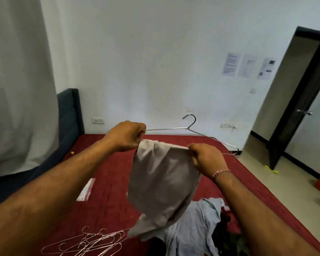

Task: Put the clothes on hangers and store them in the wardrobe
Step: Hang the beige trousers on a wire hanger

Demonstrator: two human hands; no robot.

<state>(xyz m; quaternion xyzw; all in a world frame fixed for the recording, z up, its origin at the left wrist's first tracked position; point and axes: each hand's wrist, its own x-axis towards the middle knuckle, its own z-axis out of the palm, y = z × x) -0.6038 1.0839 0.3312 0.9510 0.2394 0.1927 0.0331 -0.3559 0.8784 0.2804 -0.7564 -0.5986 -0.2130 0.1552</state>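
1. The grey garment [161, 182] hung in the air above the red bed [104, 200], draped over the lower bar of a metal hanger [174, 128]. It sat towards the hanger's left end and fell slack towards the clothes pile [194, 230].
2. The left hand [127, 136] was clamped on the hanger's left corner together with the garment's top edge. The right hand [205, 157] pinched the top edge further along the bar.
3. Hanger orientation: long axis ran left to right above the bed, its right end dipping towards the door [292, 100]; hook pointed up towards the wall [155, 61]. The garment's long axis ran top to bottom.
4. Judgement on the step in hand: draping was under way. To do it well, slide the fabric rightwards until centred under the hook, with even lengths on both sides of the bar so that it does not slip off.
5. Spare hangers [92, 242] lay on the bed just left of the pile. No wardrobe was in view.
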